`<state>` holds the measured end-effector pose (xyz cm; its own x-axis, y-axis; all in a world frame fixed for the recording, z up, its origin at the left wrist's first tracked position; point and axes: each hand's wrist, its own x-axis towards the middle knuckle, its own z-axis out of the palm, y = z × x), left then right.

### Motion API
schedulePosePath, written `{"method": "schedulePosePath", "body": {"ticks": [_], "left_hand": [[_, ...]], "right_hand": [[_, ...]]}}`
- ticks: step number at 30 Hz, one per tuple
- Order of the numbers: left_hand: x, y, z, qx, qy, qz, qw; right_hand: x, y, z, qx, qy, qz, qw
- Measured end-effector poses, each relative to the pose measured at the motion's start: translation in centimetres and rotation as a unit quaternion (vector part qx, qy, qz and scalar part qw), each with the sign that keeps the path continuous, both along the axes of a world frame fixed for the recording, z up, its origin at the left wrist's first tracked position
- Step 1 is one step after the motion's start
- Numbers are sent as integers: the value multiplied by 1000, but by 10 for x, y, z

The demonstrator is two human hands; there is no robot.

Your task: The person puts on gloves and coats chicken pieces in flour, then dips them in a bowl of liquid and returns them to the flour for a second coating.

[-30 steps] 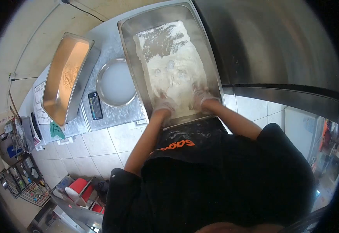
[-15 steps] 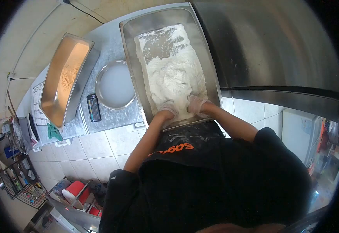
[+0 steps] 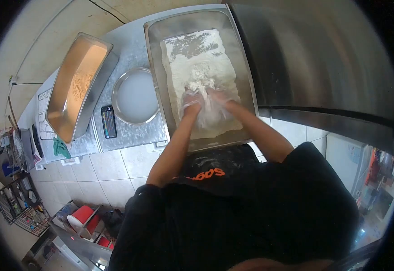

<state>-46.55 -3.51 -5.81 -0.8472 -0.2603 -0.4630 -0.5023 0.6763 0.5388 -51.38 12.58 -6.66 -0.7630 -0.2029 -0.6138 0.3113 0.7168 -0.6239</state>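
A deep steel pan (image 3: 245, 74) in front of me holds a bed of white flour (image 3: 183, 67), with a loose, crumbly heap near its middle. My left hand (image 3: 191, 103), in a clear plastic glove, is closed around flour on the near left side of that heap. Close beside it on the right, my right hand (image 3: 219, 97), gloved the same way, also grips flour, its fingers partly hidden. Powder blurs the space between and below the two hands.
Left of the pan stands a round metal bowl (image 3: 115, 97) of cloudy whitish liquid. Beside it are a dark phone (image 3: 109, 122) and a long steel tub (image 3: 55, 118) of orange-tan powder. A green cloth (image 3: 61, 148) hangs at the table edge. A large steel surface (image 3: 314, 58) rises at right.
Both hands have moved from the pan's near edge forward to the middle, pushing flour up into a crumbly heap. The smooth mound seen before is broken up.
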Motion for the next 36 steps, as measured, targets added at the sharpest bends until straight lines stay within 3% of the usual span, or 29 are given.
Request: {"method": "schedulePosePath", "body": {"ticks": [1,2,3,4,6,8,10,12,14,17,18,19,20,22,23,25,26,27,28,29,30,31,33,34,35,36], "left_hand": [[8,-22,29,-9,66,-137,988],[7,-33,68,-10,67,-131,989],[6,-41,108,35,47,-128,990],[9,-53,127,78,23,-128,988],[-13,-89,95,124,-9,-165,978],[-39,-95,104,96,116,-152,977],[-68,-82,145,-66,156,-148,974],[-90,-88,138,-70,123,-151,978],[-103,-93,121,-72,91,-152,982],[-96,-89,90,-100,0,-239,966],[-79,-80,92,-133,-16,-281,950],[-56,-78,70,-90,18,-310,946],[-30,-76,47,-46,53,-337,939],[25,-40,53,-142,55,-331,931],[45,-23,55,-141,56,-336,930],[71,3,54,-75,-110,-145,980],[73,4,40,-74,-107,-144,981],[70,2,15,132,-47,-82,987],[65,-3,-7,329,17,-18,944],[59,-8,-25,323,23,-13,946],[56,-13,-42,217,113,-188,951],[62,-23,-50,95,187,-350,913],[62,-39,44,70,11,-266,961],[69,-30,43,-111,-24,-314,942],[70,-11,37,-286,-63,-356,887],[83,6,-25,-335,6,-300,893]], "right_hand": [[-8,11,62,-16,-5,93,995],[-16,22,126,-39,-5,178,983],[-31,33,78,91,182,218,955],[-54,35,26,213,358,242,876],[-127,7,68,167,154,103,968],[-141,-24,75,87,219,92,967],[-117,-50,60,39,282,165,944],[-96,-59,12,-125,197,248,940],[-76,-59,-83,-145,160,402,890],[-38,-15,-51,-113,194,442,868],[-41,3,-39,-145,167,446,867],[-42,13,-20,-176,138,451,864],[-28,15,27,-73,164,396,900],[-1,16,132,136,169,270,938],[25,16,115,137,168,266,939],[69,16,62,263,363,166,878],[63,17,80,264,366,166,877],[50,16,117,148,162,233,947],[39,13,138,21,-52,287,956],[35,23,113,17,-45,293,955],[32,48,63,-63,-79,210,973],[29,63,31,-145,-119,129,974],[19,68,31,102,9,234,967],[32,76,19,203,219,355,886],[58,77,10,285,421,437,742],[74,42,88,293,333,442,779]]}}
